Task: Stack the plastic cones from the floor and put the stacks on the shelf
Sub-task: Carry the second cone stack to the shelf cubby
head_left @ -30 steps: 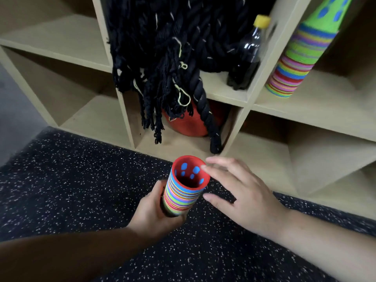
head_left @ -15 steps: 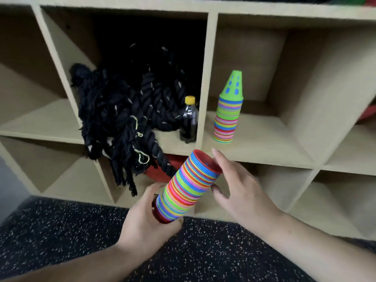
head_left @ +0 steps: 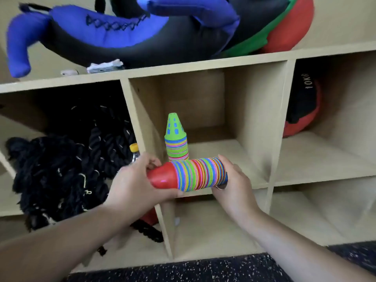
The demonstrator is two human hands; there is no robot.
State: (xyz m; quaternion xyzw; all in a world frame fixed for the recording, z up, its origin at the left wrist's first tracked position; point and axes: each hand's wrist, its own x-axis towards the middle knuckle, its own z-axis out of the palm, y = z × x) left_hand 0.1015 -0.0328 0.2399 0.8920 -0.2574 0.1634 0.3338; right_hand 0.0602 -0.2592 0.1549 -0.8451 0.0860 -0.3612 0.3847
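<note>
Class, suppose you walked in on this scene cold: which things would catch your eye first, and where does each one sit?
First, the striped stack of cones with a red tip, held sideways in front of the shelf between the left hand and the right hand. Behind it, a green-topped cone stack stands upright in the middle cubby. On top of the shelf sprawls a big blue and black bag; black rope fills the cubby to the left.

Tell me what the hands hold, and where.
A sideways cone stack: left hand grips its red tip end, right hand its open base end.
</note>
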